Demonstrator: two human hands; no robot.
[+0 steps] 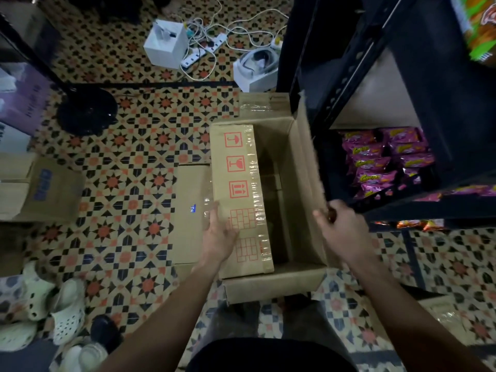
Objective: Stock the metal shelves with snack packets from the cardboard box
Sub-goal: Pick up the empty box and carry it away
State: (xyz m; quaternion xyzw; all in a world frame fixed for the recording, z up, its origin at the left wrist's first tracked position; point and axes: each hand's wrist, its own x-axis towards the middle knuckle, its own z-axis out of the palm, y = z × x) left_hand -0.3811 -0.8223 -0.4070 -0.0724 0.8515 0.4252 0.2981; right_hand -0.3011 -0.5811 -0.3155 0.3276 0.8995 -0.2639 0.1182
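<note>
The left grip (pixel 218 233) lies flat, fingers straight, on the left flap (pixel 239 167) of the open box (pixel 276 287), which sits mid-frame on the floor (pixel 134 157). The right grip (pixel 341 228) curls round the edge of the upright right flap (pixel 308 157). At 3 o'clock, the shelves (pixel 375 63) hold purple packets (pixel 375 162) just beside the box.

My left hand (pixel 218 234) and right hand (pixel 339 229) are bare, and so are both forearms (pixel 166 304). A black garment (pixel 268 355) covers my front at the bottom edge.
</note>
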